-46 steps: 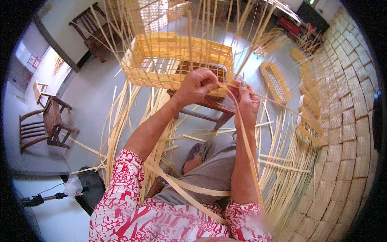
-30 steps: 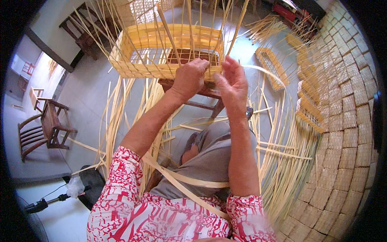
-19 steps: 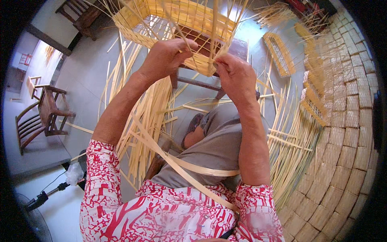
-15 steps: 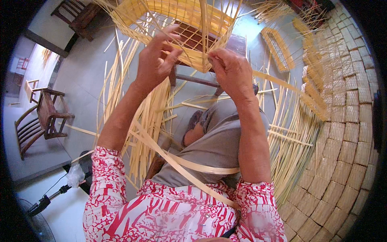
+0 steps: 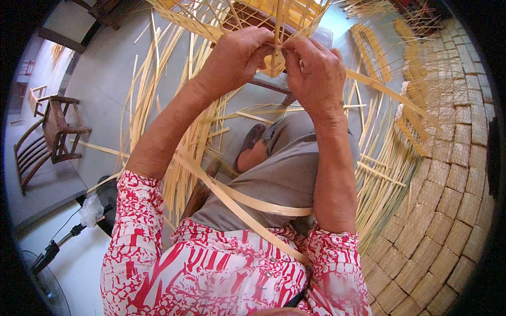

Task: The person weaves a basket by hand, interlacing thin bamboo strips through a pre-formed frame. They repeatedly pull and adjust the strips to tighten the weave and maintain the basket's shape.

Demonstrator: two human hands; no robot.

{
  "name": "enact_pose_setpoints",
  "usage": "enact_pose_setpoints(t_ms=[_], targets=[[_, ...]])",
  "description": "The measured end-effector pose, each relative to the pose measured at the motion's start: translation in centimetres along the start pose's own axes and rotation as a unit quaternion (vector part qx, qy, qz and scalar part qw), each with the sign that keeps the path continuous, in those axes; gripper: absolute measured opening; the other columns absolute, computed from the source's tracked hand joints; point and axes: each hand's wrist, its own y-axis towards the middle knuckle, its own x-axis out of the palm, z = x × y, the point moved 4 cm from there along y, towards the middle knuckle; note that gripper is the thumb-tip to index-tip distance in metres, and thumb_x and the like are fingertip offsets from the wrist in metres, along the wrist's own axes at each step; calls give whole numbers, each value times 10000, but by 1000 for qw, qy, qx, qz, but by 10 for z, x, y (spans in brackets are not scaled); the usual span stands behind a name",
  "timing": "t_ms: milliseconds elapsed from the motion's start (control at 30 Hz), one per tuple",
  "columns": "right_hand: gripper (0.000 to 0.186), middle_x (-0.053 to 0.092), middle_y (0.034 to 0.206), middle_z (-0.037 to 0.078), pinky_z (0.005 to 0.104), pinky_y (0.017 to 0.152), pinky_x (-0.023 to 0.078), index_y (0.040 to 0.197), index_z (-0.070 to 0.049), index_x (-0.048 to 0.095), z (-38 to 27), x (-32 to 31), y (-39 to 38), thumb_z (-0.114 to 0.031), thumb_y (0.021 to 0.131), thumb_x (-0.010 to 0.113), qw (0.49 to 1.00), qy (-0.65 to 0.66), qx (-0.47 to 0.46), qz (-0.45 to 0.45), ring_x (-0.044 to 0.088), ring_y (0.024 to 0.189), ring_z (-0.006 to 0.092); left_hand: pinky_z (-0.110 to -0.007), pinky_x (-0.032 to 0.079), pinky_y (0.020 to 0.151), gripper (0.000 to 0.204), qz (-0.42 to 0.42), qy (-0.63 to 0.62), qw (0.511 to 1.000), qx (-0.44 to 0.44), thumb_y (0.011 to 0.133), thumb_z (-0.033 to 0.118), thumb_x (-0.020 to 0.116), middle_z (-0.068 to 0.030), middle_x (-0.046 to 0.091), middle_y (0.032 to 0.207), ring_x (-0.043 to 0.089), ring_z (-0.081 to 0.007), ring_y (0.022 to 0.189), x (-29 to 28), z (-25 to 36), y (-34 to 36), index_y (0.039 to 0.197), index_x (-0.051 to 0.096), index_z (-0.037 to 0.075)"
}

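A partly woven basket [image 5: 192, 22] of yellow bamboo-like strips is at the top of the view, its loose upright strips spread outward. My left hand [image 5: 237, 59] is closed, fingertips pinching a strip at the near corner of the basket. Right beside it, my right hand [image 5: 315, 73] pinches the same corner from the other side. A long flat strip [image 5: 392, 92] runs out to the right from behind my right hand. My fingers hide exactly how the strips cross there. Two pale strips [image 5: 247, 224] lie over my lap.
Bundles of loose strips [image 5: 176, 174] lie on the floor left of my legs, with more strips [image 5: 382, 179] to the right. Stacked woven blocks [image 5: 440, 205] line the right side near several yellow frames [image 5: 371, 52]. A wooden chair [image 5: 55, 129] and a fan [image 5: 47, 282] are at left.
My left hand has moved right to the basket's near corner, and its fingers have closed from apart. My right hand has shifted slightly right, staying pinched. The basket sits higher in view.
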Motion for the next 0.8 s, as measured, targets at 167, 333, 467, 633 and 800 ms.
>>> enact_pose_setpoints(t_ms=[167, 333, 467, 633, 800], targets=[[24, 682, 797, 71, 411, 730, 434, 835, -135, 652, -1, -3, -2, -121, 818, 662, 1000, -3, -8, 14, 671, 781, 284, -306, 523, 530, 101, -40, 14, 999, 9, 967, 110, 622, -86, 627, 758, 665, -172, 583, -5, 7, 4, 1029, 636, 31], [47, 690, 813, 63, 405, 737, 433, 850, -146, 669, 0, 2, -5, -122, 810, 672, 1000, 4, -11, 14, 673, 788, 269, -313, 507, 521, 89, -49, 46, 997, 35, 979, 126, 607, -84, 586, 682, 648, -162, 568, -8, 8, 6, 1004, 626, 42], [54, 692, 816, 57, 402, 739, 434, 854, -151, 677, -3, 1, -5, -129, 806, 683, 1000, 1, -9, 15, 673, 784, 269, -308, 506, 521, 96, -54, 15, 998, 26, 987, 126, 593, -75, 578, 668, 637, -145, 563, -9, 10, 6, 991, 624, 35], [115, 692, 808, 58, 404, 737, 459, 832, -145, 666, 6, 7, -8, -257, 845, 692, 999, -35, -16, -26, 673, 773, 272, -320, 542, 546, 71, -111, -25, 993, -41, 944, 98, 624, -125, 628, 674, 693, -204, 582, -14, 2, -4, 938, 634, 28], [277, 675, 735, 81, 435, 700, 498, 803, -132, 651, 6, 17, -12, -395, 891, 668, 995, -15, -46, -93, 673, 727, 306, -250, 536, 515, 92, -168, -59, 984, -22, 983, 115, 606, -24, 650, 685, 663, -97, 587, -24, -2, -22, 978, 655, 38]])
